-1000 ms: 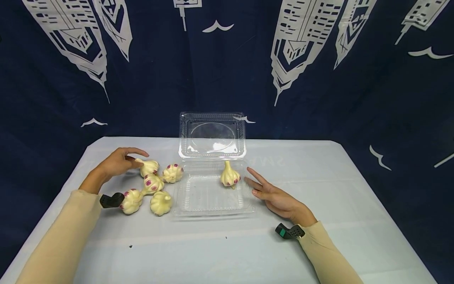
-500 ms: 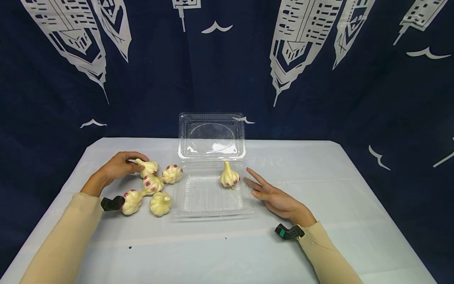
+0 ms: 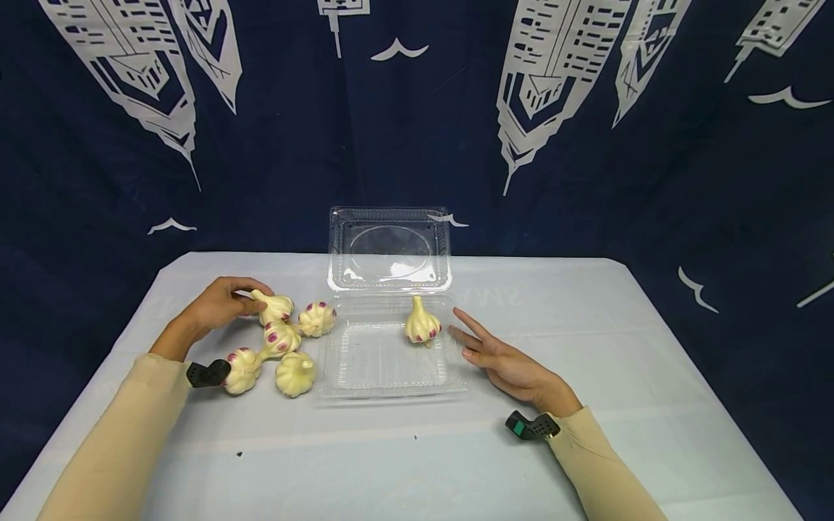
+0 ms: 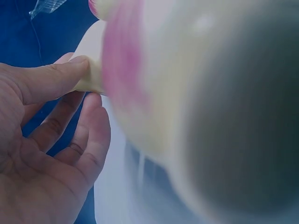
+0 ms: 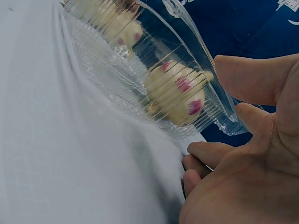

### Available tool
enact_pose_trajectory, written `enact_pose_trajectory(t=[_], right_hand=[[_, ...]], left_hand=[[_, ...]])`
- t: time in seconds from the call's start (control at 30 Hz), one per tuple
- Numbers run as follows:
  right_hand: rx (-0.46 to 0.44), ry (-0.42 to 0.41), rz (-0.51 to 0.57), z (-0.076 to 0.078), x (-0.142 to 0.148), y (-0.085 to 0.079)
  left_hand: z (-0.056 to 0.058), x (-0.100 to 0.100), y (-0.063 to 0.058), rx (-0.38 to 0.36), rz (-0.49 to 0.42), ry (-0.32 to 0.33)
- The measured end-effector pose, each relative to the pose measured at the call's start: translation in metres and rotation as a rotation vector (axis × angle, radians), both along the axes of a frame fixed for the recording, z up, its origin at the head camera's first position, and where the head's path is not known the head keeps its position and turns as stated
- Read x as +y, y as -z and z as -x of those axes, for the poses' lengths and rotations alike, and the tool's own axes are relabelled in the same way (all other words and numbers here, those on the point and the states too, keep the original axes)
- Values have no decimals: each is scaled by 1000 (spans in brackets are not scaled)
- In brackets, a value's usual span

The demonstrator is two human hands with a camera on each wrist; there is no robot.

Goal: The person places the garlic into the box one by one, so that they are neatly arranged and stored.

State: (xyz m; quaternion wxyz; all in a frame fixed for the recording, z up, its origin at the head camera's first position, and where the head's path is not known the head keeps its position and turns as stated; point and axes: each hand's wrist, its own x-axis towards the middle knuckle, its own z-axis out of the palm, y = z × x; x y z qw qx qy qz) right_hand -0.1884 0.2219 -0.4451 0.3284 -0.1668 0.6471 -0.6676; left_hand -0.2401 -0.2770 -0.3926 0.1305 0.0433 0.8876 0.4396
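Note:
My left hand (image 3: 218,307) pinches the neck of a garlic bulb (image 3: 279,309) at the back of a loose group on the left of the table. Thumb and fingertips close on that pale neck in the left wrist view, where another bulb (image 4: 154,70) looms large and blurred. An open clear plastic container (image 3: 384,365) lies mid-table, one garlic bulb (image 3: 422,325) standing neck-up in its back right part. Beside the container's right wall is my right hand (image 3: 515,369), fingers extended and holding nothing. The right wrist view shows the boxed bulb (image 5: 175,93) through the ribbed wall.
More garlic bulbs lie left of the container: one by its left rim (image 3: 317,319), others nearer (image 3: 282,338), (image 3: 242,370), and a plainer bulb (image 3: 295,374) in front. The hinged lid (image 3: 391,250) stands raised behind. A dark blue patterned cloth (image 3: 417,130) hangs beyond the white table (image 3: 365,463).
My left hand has come down slightly and its fingers have closed on the neck of the rear garlic bulb. The right hand and the container have stayed put.

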Motion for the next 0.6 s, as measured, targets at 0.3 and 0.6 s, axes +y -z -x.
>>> enact_pose_trajectory(t=[0.3, 0.6], right_hand=[[2, -4, 0, 0, 0, 1], [2, -5, 1, 1, 1, 2]], left_hand=[[1, 1, 2, 47, -2, 1], [0, 3, -10, 96, 45, 0]])
